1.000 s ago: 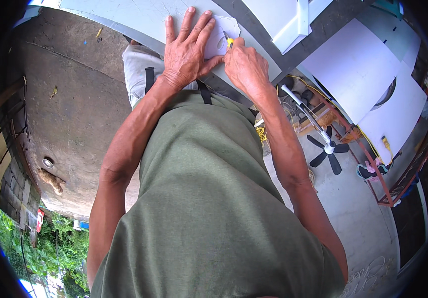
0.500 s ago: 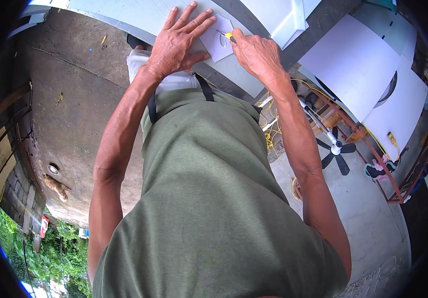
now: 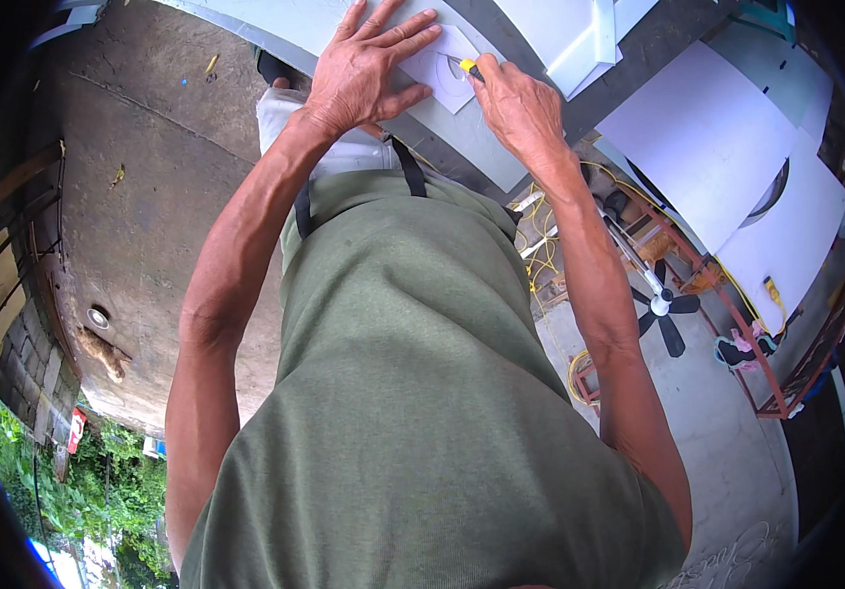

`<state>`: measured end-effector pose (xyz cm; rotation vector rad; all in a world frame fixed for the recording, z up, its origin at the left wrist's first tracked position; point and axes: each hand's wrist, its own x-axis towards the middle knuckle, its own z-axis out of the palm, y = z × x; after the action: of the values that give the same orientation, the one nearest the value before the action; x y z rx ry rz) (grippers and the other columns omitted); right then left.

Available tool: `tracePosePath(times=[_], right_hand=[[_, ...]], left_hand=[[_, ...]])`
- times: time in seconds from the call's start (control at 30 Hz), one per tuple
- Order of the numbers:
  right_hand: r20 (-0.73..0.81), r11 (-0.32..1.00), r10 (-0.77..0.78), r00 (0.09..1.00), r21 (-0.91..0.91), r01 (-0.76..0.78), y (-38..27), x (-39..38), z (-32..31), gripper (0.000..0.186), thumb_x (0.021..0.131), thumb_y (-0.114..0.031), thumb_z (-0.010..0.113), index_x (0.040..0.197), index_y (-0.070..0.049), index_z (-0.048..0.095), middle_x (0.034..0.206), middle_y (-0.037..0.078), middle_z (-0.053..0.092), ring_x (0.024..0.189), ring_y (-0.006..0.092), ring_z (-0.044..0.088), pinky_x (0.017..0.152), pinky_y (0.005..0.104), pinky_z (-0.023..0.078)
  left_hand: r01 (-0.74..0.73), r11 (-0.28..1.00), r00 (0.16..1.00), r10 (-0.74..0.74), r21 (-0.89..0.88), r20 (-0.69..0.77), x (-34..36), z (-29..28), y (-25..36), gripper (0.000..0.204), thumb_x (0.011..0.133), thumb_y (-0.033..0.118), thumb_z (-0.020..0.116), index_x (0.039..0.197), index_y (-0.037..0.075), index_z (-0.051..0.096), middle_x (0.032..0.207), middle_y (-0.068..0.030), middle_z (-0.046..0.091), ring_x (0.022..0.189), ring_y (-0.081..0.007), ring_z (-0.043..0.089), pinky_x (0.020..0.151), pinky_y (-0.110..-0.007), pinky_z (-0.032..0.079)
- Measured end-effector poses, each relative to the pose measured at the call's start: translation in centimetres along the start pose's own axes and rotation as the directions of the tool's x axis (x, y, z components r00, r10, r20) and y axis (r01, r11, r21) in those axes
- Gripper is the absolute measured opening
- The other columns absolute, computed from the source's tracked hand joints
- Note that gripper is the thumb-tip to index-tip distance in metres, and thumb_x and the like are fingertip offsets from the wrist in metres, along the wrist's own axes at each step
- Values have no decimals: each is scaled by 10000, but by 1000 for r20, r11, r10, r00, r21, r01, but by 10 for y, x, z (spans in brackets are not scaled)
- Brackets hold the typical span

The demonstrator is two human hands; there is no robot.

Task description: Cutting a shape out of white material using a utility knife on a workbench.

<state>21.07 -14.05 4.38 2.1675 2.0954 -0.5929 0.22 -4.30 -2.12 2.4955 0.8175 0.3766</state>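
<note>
My left hand (image 3: 364, 74) lies open with fingers spread across a small white paper piece (image 3: 448, 93) and the pale sheet beneath it (image 3: 481, 147). The paper carries a drawn or cut oval outline to the right of my fingers. My right hand (image 3: 521, 113) grips a yellow-and-black tool (image 3: 471, 69), apparently a knife, with its thin tip at the paper above the oval. Both hands are at the top of the view, over a grey work surface (image 3: 589, 108).
Folded white pieces (image 3: 589, 39) lie beside the work sheet. Large white boards (image 3: 697, 137) rest at the right on a red metal frame (image 3: 768, 393). A fan (image 3: 660, 306), yellow cables (image 3: 540, 255) and a small animal (image 3: 104, 353) on the concrete floor (image 3: 148, 226) are also in view.
My left hand has shifted left and up from a second ago, uncovering more of the paper. My right hand has moved right with the tool, whose tip stays on the paper.
</note>
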Motion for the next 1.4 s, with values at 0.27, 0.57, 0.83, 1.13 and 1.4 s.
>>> tracePosePath(times=[0.27, 0.57, 0.83, 1.13, 1.4], right_hand=[[-132, 1000, -11, 991, 2, 12, 1, -2, 2, 214, 995, -260, 643, 1046, -60, 586, 846, 138, 676, 783, 372, 703, 645, 530, 538], [141, 896, 251, 958, 340, -285, -26, -9, 11, 376, 1032, -341, 551, 992, 31, 587, 717, 275, 685, 731, 477, 707, 675, 554, 552], [114, 869, 311, 944, 369, -330, -32, -8, 20, 372, 1017, -321, 566, 980, 47, 603, 718, 287, 681, 738, 485, 705, 668, 552, 557], [125, 865, 318, 940, 366, -342, -36, -6, 18, 360, 1014, -314, 568, 990, 43, 599, 733, 286, 689, 746, 477, 710, 669, 547, 561], [180, 895, 315, 932, 272, -355, -42, 1, 5, 362, 1013, -294, 555, 1011, 66, 588, 796, 309, 705, 807, 489, 721, 739, 564, 571]], left_hand=[[11, 991, 992, 5, -131, 123, 3, -14, -2, 823, 804, 446, 755, 1523, 129, 508, 1607, -76, 454, 1567, -350, 232, 1280, -576, 143], [24, 995, 1000, -23, -97, 10, 4, -5, 4, 769, 822, 526, 768, 1438, 98, 601, 1518, -93, 559, 1529, -360, 325, 1261, -594, 178], [17, 996, 1000, -19, -89, -16, 3, -1, 3, 762, 840, 584, 745, 1410, 90, 628, 1495, -93, 581, 1521, -361, 343, 1257, -599, 182], [12, 995, 1000, -15, -97, -23, 5, -2, 2, 773, 850, 606, 729, 1409, 82, 626, 1489, -104, 584, 1517, -364, 349, 1251, -608, 189], [31, 996, 999, -30, -88, 15, 4, -2, 5, 728, 883, 622, 677, 1435, 153, 615, 1543, -89, 532, 1539, -357, 302, 1259, -609, 159]])
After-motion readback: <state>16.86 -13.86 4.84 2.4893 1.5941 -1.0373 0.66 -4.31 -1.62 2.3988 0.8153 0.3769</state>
